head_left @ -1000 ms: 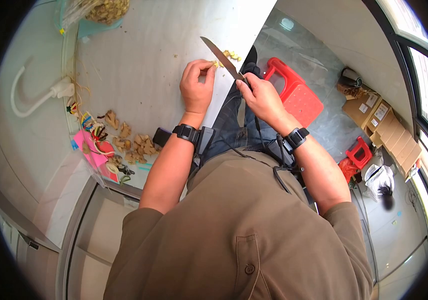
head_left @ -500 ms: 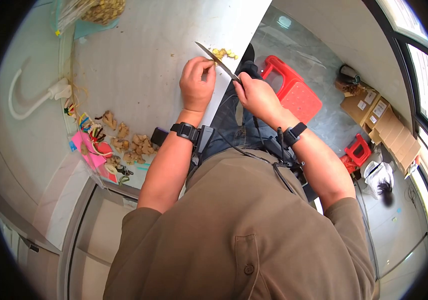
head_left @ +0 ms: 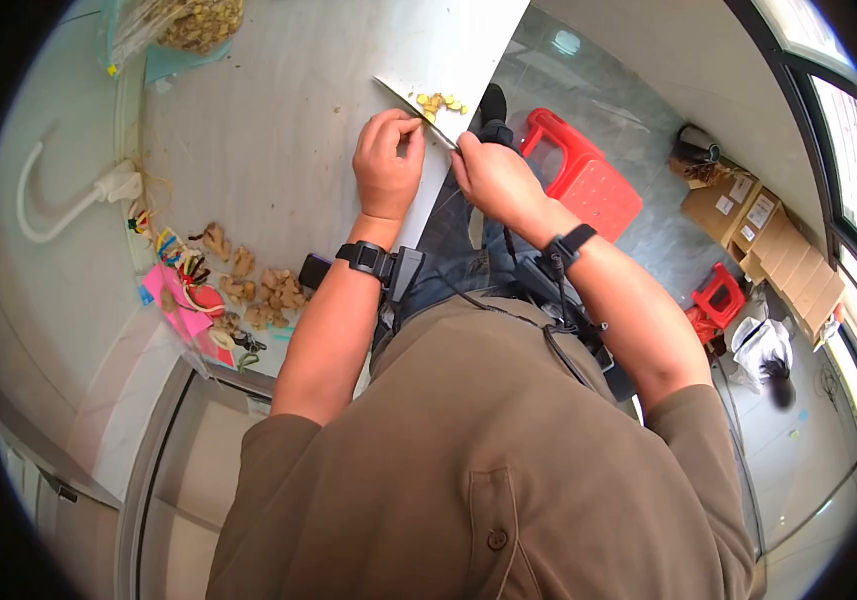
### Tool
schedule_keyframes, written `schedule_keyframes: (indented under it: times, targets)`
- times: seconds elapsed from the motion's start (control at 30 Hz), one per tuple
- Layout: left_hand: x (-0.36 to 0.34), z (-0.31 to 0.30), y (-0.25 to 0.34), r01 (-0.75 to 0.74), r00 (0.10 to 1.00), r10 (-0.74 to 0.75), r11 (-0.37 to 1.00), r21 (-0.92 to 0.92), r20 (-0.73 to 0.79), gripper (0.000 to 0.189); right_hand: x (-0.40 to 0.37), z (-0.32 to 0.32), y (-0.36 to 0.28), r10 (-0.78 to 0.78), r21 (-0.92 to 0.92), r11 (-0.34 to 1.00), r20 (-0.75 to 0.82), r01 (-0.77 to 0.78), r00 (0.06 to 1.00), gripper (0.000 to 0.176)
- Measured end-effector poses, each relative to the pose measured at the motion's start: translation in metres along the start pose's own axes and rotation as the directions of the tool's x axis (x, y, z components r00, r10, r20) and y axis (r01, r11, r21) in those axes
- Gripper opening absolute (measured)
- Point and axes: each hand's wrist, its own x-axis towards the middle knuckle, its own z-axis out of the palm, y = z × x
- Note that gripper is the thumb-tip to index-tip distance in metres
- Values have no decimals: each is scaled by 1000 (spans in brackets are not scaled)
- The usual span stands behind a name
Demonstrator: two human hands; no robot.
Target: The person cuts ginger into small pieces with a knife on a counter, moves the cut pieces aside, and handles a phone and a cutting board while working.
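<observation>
My right hand (head_left: 496, 180) is wrapped round the handle of a knife (head_left: 404, 102), whose blade points up and to the left over the pale table (head_left: 268, 120). Just left of the blade, my left hand (head_left: 388, 165) is closed in a pinch, its fingertips near the cutting edge; what it pinches is mostly hidden. Several yellowish slices (head_left: 435, 101), which look like ginger, lie beyond the blade near the table's right edge. Whole ginger pieces (head_left: 278, 292) are heaped at the near left of the table.
A bag of slices (head_left: 198, 25) lies at the far left. Colourful ties (head_left: 183, 262), pink sheets (head_left: 186, 312) and a dark phone (head_left: 315, 270) are on the table's near side. A red stool (head_left: 596, 195) and cardboard boxes (head_left: 758, 225) stand on the floor to the right.
Both hands and the knife have shifted slightly left in the view. The blade now lies closer to my left fingertips, and the slices show beyond it.
</observation>
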Motion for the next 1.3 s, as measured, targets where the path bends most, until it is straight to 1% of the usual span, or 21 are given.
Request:
schedule_keyframes:
  times: [0.1, 0.17, 0.2, 0.27, 0.3, 0.37, 0.5, 0.67, 0.8, 0.9, 0.97, 1.1, 1.17, 1.3]
  targets:
    - [1, -3, 1, -9, 1000, 9, 1000, 30, 2, 13, 8, 9, -3, -18, 16, 1000, -42, 18, 999, 26]
    - [0, -4, 5, 20, 1000, -20, 1000, 3, -11, 13, -2, 8, 0, 33, 28, 999, -22, -32, 999, 26]
    - [-2, -3, 4, 19, 1000, -19, 1000, 0, -11, 13, -5, 6, 0, 34, 25, 999, -23, -34, 999, 26]
    - [-5, 0, 0, 96, 995, -97, 993, -61, -13, 10, -7, 4, 2, 73, 30, 997, 32, -74, 997, 29]
    - [-3, 0, 3, 96, 995, -97, 994, -61, -14, 10, -6, 4, 2, 72, 31, 997, 32, -73, 997, 29]
    - [-1, 0, 7, 174, 983, -180, 974, -142, -27, 8, -5, 4, 2, 88, 68, 994, 38, -91, 995, 30]
    - [-2, 0, 4, 184, 982, -187, 974, -130, -14, 8, -9, 0, 3, 96, 113, 989, 34, -100, 995, 30]
    - [-2, -1, 2, 133, 990, -136, 987, -89, -30, 9, -18, -5, 5, 93, 139, 986, 17, -94, 996, 30]
    - [-3, 1, 1, 144, 989, -147, 986, -89, -31, 8, -23, -7, 7, 71, 127, 989, 28, -74, 997, 30]
    - [-2, 1, 2, 117, 991, -123, 988, -98, -55, 10, -26, -5, 9, 103, 128, 986, 33, -106, 994, 28]
    - [-1, 0, 2, 104, 993, -108, 992, -70, -52, 10, -27, -5, 9, 84, 135, 987, 11, -84, 996, 28]
    - [-1, 0, 2, 109, 992, -113, 991, -77, -51, 10, -30, -7, 7, 86, 130, 988, 19, -88, 996, 28]
    - [-1, 1, 1, 117, 991, -121, 990, -77, -52, 10, -35, -5, 10, 51, 108, 993, 27, -54, 998, 28]
    - [0, 0, 2, 108, 992, -113, 991, -78, -55, 10, -38, -7, 9, 75, 104, 991, 37, -79, 996, 26]
